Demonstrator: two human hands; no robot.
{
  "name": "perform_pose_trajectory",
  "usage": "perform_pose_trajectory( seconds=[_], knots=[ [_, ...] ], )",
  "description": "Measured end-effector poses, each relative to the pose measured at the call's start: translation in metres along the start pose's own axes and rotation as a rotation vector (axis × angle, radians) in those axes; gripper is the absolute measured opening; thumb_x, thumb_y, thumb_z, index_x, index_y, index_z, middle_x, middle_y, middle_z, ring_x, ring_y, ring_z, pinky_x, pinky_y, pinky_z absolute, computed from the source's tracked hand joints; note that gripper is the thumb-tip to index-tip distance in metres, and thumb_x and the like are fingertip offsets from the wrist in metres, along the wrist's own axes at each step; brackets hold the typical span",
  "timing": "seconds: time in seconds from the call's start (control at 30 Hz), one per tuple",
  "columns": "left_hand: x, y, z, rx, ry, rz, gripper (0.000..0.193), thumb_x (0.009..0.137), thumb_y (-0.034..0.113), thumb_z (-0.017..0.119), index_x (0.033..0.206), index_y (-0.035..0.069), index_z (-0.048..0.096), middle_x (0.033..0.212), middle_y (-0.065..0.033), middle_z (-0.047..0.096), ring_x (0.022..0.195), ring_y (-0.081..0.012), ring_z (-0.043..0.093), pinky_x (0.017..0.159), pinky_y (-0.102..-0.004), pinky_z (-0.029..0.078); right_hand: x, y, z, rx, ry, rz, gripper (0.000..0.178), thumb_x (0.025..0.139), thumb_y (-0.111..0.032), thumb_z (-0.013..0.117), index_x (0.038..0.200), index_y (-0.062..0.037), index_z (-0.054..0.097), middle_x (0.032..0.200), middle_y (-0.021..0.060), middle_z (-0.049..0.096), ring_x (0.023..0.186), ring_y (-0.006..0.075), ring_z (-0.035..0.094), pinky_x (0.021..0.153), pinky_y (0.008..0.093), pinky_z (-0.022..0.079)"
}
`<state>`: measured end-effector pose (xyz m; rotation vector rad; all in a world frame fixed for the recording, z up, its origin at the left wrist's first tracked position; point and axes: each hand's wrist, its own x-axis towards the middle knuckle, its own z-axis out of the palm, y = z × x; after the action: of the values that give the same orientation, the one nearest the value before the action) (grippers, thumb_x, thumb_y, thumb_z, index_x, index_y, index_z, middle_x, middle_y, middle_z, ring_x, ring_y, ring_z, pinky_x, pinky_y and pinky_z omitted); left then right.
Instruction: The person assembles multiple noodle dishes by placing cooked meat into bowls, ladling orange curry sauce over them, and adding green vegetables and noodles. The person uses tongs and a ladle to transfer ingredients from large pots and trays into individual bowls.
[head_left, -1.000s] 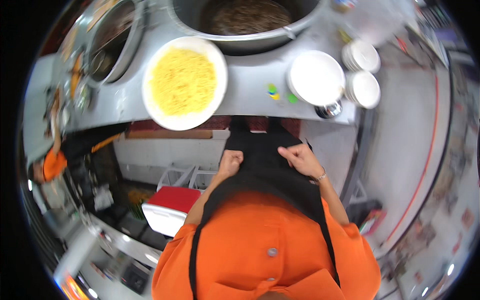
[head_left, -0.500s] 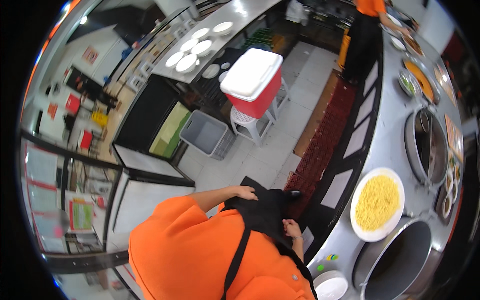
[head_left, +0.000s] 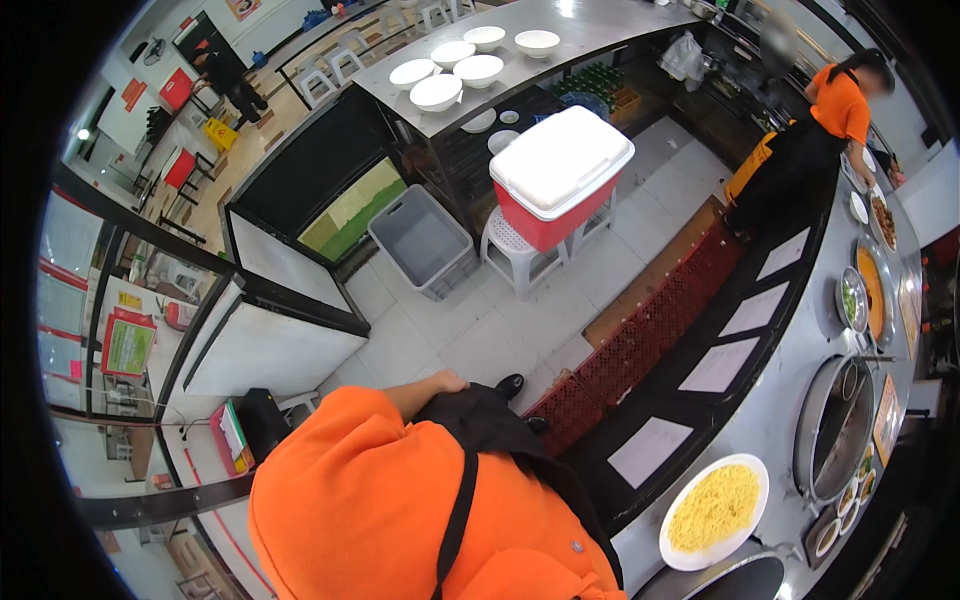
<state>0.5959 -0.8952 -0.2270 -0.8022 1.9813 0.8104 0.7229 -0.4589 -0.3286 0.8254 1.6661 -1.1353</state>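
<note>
My left hand (head_left: pixel 446 382) presses into the black apron (head_left: pixel 490 425) at my waist, its fingers closed in the cloth. My orange shirt (head_left: pixel 360 510) fills the lower middle of the view and hides my right hand. A white plate of yellow noodles (head_left: pixel 714 510) sits on the steel counter (head_left: pixel 775 425) to my right, well away from the hand. Beside the plate stands a large steel pot (head_left: pixel 838 425).
A red floor mat (head_left: pixel 640 350) runs along the counter. A red cooler with a white lid (head_left: pixel 560 165) rests on a white stool (head_left: pixel 508 245), with a grey crate (head_left: pixel 425 240) beside it. White bowls (head_left: pixel 450 75) stand on the far counter. A co-worker in an orange shirt (head_left: pixel 825 120) works further along.
The view has swung from the counter toward the floor and room. Both hands were on the apron; only the left one shows now.
</note>
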Motion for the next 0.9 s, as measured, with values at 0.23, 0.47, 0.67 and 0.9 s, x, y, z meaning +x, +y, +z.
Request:
perform_pose_trajectory(
  seconds=[0.23, 0.47, 0.67, 0.9],
  knots=[
    [0.084, 0.074, -0.194, -0.536, 0.923, 0.508, 0.034, 0.079, 0.001, 0.046, 0.105, 0.002, 0.068, 0.094, -0.0188, 0.069, 0.078, -0.0280, 0.068, 0.072, -0.0389, 0.055, 0.075, -0.140, -0.015, 0.225, 0.198, -0.206, 0.024, 0.090, -0.018, 0.057, 0.106, -0.0014, 0.055, 0.078, 0.0130, 0.067, 0.057, 0.0188, 0.064, 0.043, 0.0338, 0.049],
    [0.148, 0.129, -0.526, -1.546, 0.902, 0.728, 0.065, 0.095, 0.029, 0.056, 0.136, -0.008, 0.021, 0.123, -0.0266, 0.042, 0.091, -0.0386, 0.065, 0.068, -0.0429, 0.061, 0.058, -0.633, 0.125, -0.074, 0.005, -1.041, 0.022, 0.098, -0.019, 0.052, 0.098, 0.0006, 0.062, 0.067, 0.0046, 0.062, 0.056, 0.0086, 0.056, 0.048, 0.0235, 0.043],
    [0.189, 0.181, -0.580, -1.659, 0.675, 0.832, 0.057, 0.084, 0.001, 0.041, 0.138, -0.006, 0.023, 0.134, -0.0247, 0.041, 0.109, -0.0415, 0.057, 0.084, -0.0514, 0.057, 0.014, -0.963, 0.329, 0.238, -0.528, -0.994, 0.071, 0.093, -0.032, 0.060, 0.143, 0.0011, 0.022, 0.102, 0.0223, 0.064, 0.077, 0.0255, 0.070, 0.058, 0.0303, 0.057],
    [0.178, 0.125, -0.525, -1.767, 0.473, 0.810, 0.067, 0.072, 0.008, 0.046, 0.136, -0.011, 0.033, 0.129, -0.0253, 0.050, 0.116, -0.0393, 0.055, 0.087, -0.0578, 0.052, 0.035, -1.069, 0.353, -0.296, -0.211, -0.877, 0.067, 0.096, -0.046, 0.038, 0.131, 0.0108, 0.040, 0.106, 0.0305, 0.061, 0.060, 0.0291, 0.069, 0.074, 0.0405, 0.056]
  ],
)
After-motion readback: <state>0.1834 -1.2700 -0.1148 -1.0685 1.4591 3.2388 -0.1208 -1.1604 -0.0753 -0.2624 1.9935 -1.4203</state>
